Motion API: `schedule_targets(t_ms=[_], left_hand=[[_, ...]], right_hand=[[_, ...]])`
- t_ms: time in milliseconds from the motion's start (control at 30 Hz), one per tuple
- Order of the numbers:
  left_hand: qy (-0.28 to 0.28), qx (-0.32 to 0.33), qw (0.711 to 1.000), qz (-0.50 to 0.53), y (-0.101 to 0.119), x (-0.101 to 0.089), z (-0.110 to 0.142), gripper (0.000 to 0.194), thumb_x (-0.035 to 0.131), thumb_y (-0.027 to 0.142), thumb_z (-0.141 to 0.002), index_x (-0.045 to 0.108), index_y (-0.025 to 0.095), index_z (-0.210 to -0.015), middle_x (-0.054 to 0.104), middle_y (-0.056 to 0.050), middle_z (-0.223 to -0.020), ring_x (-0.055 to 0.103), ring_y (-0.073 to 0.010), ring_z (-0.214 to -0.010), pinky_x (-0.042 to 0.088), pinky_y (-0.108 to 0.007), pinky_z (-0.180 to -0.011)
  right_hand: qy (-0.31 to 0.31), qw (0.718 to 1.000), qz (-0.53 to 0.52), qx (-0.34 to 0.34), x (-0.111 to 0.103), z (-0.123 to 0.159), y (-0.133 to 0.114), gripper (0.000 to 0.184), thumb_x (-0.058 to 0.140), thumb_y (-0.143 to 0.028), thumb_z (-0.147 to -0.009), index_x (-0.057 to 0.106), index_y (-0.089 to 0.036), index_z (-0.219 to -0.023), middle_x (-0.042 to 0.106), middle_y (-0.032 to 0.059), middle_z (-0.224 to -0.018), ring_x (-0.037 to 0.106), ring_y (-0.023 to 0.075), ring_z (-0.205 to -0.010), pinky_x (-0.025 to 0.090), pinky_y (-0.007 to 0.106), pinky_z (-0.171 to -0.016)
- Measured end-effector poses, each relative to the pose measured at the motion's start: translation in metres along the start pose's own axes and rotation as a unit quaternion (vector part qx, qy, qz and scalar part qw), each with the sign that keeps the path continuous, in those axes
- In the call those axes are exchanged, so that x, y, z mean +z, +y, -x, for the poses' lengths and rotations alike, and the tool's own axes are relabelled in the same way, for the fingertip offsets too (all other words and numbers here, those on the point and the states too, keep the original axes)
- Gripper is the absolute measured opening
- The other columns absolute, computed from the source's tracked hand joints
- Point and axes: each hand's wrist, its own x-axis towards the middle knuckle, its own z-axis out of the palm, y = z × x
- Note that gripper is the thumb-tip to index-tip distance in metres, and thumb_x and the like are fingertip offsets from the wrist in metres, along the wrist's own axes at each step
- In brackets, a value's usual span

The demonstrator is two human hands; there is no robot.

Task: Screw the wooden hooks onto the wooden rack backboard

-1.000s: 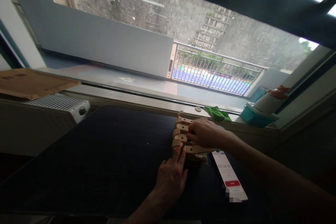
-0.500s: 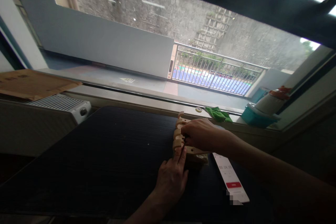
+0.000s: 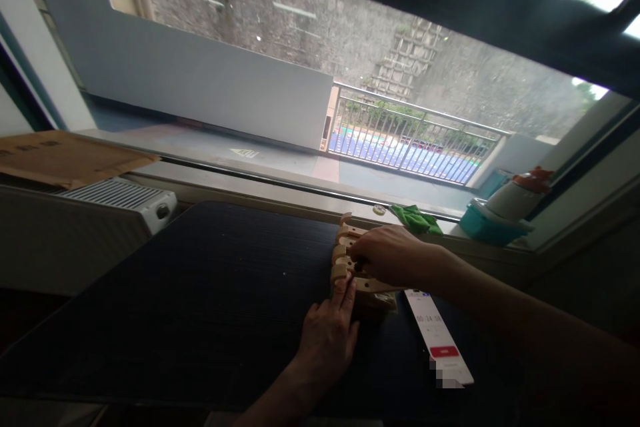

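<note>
Several pale tan strips [image 3: 339,271] with small holes and curled-over ends lie in a row at the right side of the dark table. My left hand [image 3: 330,330] reaches up from below, its index and middle fingers stretched out and touching the nearest strip's curled end. Over the strips, my right hand [image 3: 390,253] is bent with its fingers drawn together. A small dark spot shows under its fingertips; what they pinch is hidden. Beneath the near strip sits a brownish, shiny, clear-wrapped bundle [image 3: 383,301], partly in shadow.
A phone [image 3: 443,340] with a running timer lies right of the strips on the dark table [image 3: 240,293]. On the sill are a small tape roll [image 3: 379,209], a green cloth [image 3: 416,219] and a teal container [image 3: 490,223]. Brown cardboard [image 3: 70,159] rests over a radiator [image 3: 120,197] at left.
My right hand has shifted very slightly at the strips, with its fingers still drawn together. My left hand stays in place. The view has tilted a little.
</note>
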Motion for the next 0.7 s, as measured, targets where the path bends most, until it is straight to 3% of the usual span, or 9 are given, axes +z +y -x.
schedule_targets(t_ms=[100,300,500,633,700], left_hand=[[0.004,0.004,1.000,0.002,-0.001,0.002,0.001,0.063,0.043,0.022,-0.080,0.018,0.017,-0.138,0.023,-0.010,-0.144,0.053,-0.0243,-0.104,0.042,-0.037,-0.084],[0.008,0.006,1.000,0.003,0.000,0.005,0.001,0.063,0.043,0.023,-0.080,0.018,0.017,-0.138,0.021,-0.011,-0.144,0.054,-0.0238,-0.102,0.042,-0.036,-0.083],[0.010,0.000,1.000,-0.001,0.000,0.003,0.000,0.063,0.043,0.023,-0.080,0.020,0.019,-0.138,0.022,-0.010,-0.144,0.052,-0.0238,-0.105,0.042,-0.035,-0.084],[0.003,-0.002,1.000,-0.003,0.001,0.000,0.000,0.063,0.043,0.023,-0.080,0.020,0.019,-0.138,0.023,-0.009,-0.144,0.050,-0.0235,-0.108,0.041,-0.034,-0.085],[-0.004,-0.007,1.000,-0.005,0.001,-0.001,-0.001,0.063,0.043,0.022,-0.080,0.020,0.019,-0.138,0.022,-0.009,-0.144,0.052,-0.0228,-0.105,0.041,-0.034,-0.086]], right_hand=[[0.010,1.000,0.010,-0.015,0.002,0.001,0.001,0.014,0.048,-0.012,-0.074,0.062,-0.016,-0.073,0.062,0.0033,-0.072,0.055,0.0141,-0.063,0.031,0.025,-0.055],[0.025,0.999,-0.015,0.020,0.015,0.001,0.005,0.024,0.042,-0.030,-0.082,0.061,-0.018,-0.074,0.062,0.0028,-0.073,0.055,0.0142,-0.066,0.033,0.025,-0.060],[0.027,0.998,-0.004,0.055,0.014,0.000,0.006,0.026,0.043,-0.035,-0.080,0.061,-0.017,-0.077,0.062,0.0059,-0.076,0.057,0.0192,-0.069,0.036,0.029,-0.060],[0.002,1.000,0.002,0.022,0.004,0.002,0.005,0.010,0.053,-0.022,-0.073,0.061,-0.019,-0.076,0.062,0.0020,-0.073,0.056,0.0163,-0.065,0.035,0.027,-0.058],[-0.009,1.000,0.006,0.007,0.000,0.002,0.003,0.011,0.051,-0.017,-0.074,0.061,-0.018,-0.075,0.062,0.0025,-0.073,0.056,0.0150,-0.065,0.034,0.026,-0.059]])
